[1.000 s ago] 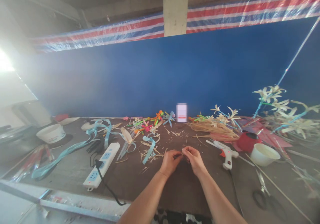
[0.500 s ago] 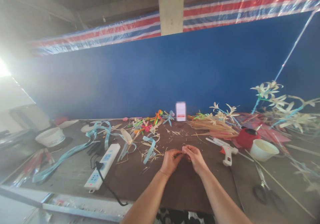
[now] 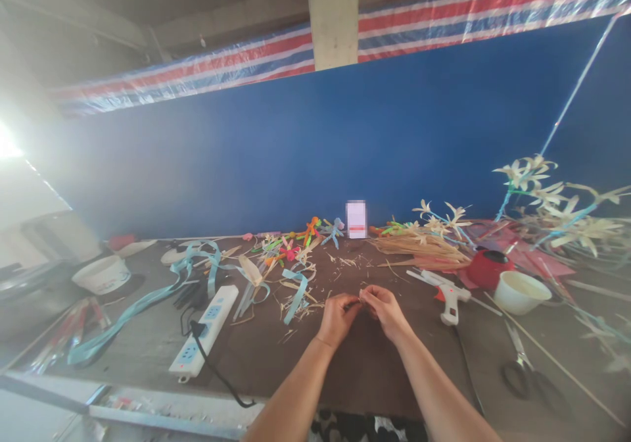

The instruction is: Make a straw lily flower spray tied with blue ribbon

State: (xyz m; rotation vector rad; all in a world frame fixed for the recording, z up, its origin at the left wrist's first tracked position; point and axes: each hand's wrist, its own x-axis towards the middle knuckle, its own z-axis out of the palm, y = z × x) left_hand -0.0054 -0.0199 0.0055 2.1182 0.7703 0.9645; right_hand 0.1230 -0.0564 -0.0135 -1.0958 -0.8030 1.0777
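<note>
My left hand (image 3: 339, 317) and my right hand (image 3: 383, 307) meet fingertip to fingertip above the middle of the dark table (image 3: 367, 369). Both are closed in a pinch. Whatever lies between the fingertips is too small and too covered to make out. Just beyond the hands, thin pale scraps (image 3: 348, 261) are scattered on the tabletop. A white glue gun (image 3: 449, 300) with a red trigger lies to the right of my right hand. Left of my left hand is a curled light-blue ribbon piece (image 3: 296, 294) among more scraps.
A white power strip (image 3: 204, 333) with a black plug sits left. On the right are scissors (image 3: 523, 369), a cream cup (image 3: 522, 294), a red container (image 3: 488, 268), dried straw-like strips (image 3: 424, 251) and pale flowers (image 3: 527, 172). A white bowl (image 3: 101, 275) stands far left.
The view has shifted very slightly. Both hands keep the same pinched pose at the same spot, and nothing on the table has visibly moved.
</note>
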